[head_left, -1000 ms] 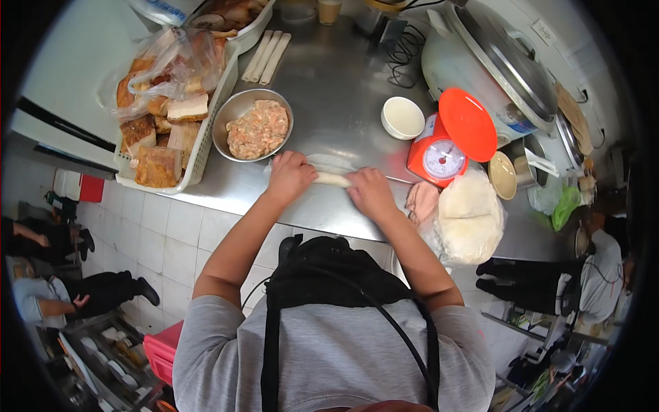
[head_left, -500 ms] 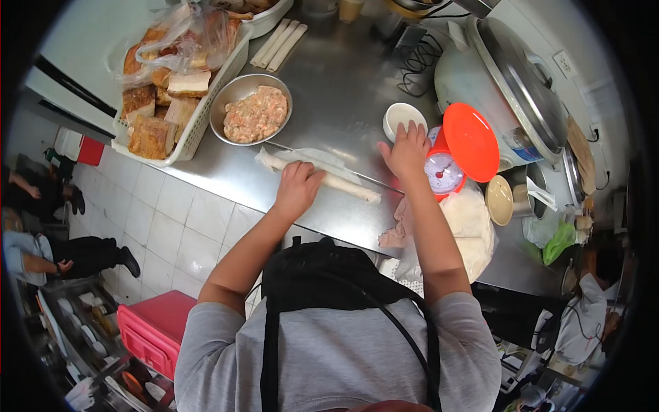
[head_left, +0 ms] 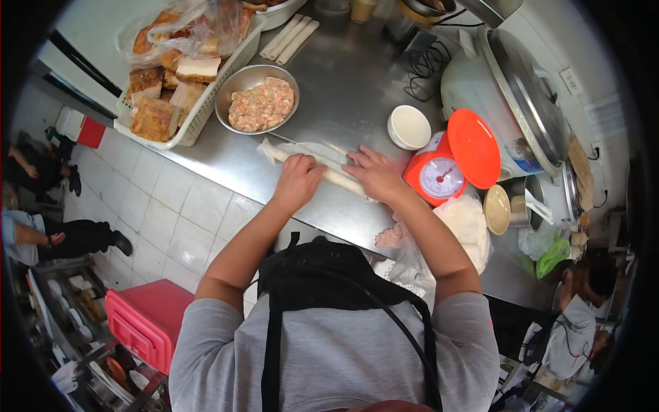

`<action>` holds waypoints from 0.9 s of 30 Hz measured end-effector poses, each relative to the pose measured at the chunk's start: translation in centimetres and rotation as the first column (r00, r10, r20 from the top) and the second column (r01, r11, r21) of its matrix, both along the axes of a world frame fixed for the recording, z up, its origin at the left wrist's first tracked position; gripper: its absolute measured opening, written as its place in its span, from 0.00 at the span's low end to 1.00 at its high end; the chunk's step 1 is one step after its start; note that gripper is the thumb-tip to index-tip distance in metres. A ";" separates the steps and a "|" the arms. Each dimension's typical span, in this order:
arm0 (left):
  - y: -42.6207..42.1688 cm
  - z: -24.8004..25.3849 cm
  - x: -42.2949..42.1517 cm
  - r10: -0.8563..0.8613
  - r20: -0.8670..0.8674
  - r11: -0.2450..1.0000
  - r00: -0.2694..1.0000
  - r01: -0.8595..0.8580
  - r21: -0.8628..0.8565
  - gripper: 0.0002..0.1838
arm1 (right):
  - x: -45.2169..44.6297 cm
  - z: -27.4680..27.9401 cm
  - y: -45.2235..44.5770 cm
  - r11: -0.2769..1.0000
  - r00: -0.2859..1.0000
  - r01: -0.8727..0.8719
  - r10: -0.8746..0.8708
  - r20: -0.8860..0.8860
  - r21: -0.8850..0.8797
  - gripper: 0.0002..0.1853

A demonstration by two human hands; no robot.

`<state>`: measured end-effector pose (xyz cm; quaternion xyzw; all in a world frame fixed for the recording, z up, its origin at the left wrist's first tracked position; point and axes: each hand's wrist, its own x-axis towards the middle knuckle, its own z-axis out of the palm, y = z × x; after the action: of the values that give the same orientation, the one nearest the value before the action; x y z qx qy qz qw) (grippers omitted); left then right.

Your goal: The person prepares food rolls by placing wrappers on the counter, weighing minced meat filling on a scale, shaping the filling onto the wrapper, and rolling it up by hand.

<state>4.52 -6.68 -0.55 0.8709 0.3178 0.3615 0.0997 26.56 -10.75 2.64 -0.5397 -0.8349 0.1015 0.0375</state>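
A long pale roll (head_left: 335, 177) in a thin wrapper lies slantwise near the front edge of the steel table. Over its middle, my left hand (head_left: 299, 181) is closed with the fingers curled on the roll. My right hand (head_left: 374, 173) rests at the right part, its fingers stretched and apart at the far side of the wrapper. Part of the thin wrapper sheet (head_left: 312, 149) shows flat behind the roll. A metal bowl (head_left: 294, 110) of minced filling (head_left: 261, 104) stands beyond my left hand. Beyond the right one is a white bowl (head_left: 410, 128).
A red scale (head_left: 419, 180) with an orange pan (head_left: 473, 147) stands right of my right hand. Wrapper sheets (head_left: 463, 223) lie below it. At left is a white basket (head_left: 206, 110) of roasted meat; several finished rolls (head_left: 290, 40) lie behind. A large pot (head_left: 473, 82) stands right.
My right hand has left the white bowl and come down left to the roll. My left hand stays on the roll. The view has shifted slightly.
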 end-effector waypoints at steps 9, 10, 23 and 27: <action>0.1 -0.4 0.0 0.006 0.022 1.000 1.000 -0.006 -0.009 0.14 | 2.5 1.9 -0.9 0.983 0.958 -0.185 0.182 0.220 -0.007 0.26; 0.2 -0.4 0.0 0.008 0.022 1.000 1.000 -0.008 -0.013 0.13 | 2.0 1.4 -0.2 0.985 0.962 -0.168 0.157 0.224 0.032 0.26; 0.3 -0.3 -0.1 -0.005 0.044 1.000 0.999 0.006 -0.008 0.12 | 4.0 3.7 -2.3 0.989 0.937 -0.127 0.143 0.320 -0.070 0.26; 0.3 -0.3 -0.1 -0.019 0.049 1.000 0.999 0.020 -0.013 0.13 | 5.3 4.5 0.7 0.951 0.915 0.201 -0.269 0.301 0.237 0.20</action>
<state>4.44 -6.38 -0.89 0.8642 0.3093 0.3794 0.1166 31.85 -10.08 7.11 -0.6393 -0.7639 -0.0801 -0.0365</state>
